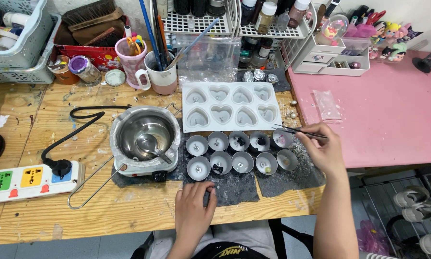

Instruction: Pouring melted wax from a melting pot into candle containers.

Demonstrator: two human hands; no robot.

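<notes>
Near edge: left hand [192,207] rests flat, grip released, on the dark mat [234,186] of the tabletop [57,211]. Right hand [321,148], grip pinched on tweezers [299,133], points their tips into the end tin cup [282,139] of two cup rows. Risk: a nudge could likely tip neighbouring cups, since they touch. Beyond: heart mould [230,105], melting pot [146,136]. Open room lies left, near the power strip [30,180].

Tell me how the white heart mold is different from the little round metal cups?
The white heart mold is one flat tray with heart-shaped hollows; the round metal cups are separate, silvery and circular. The mold's hollows look empty; several cups hold small bits. Both sit in two rows.
</notes>
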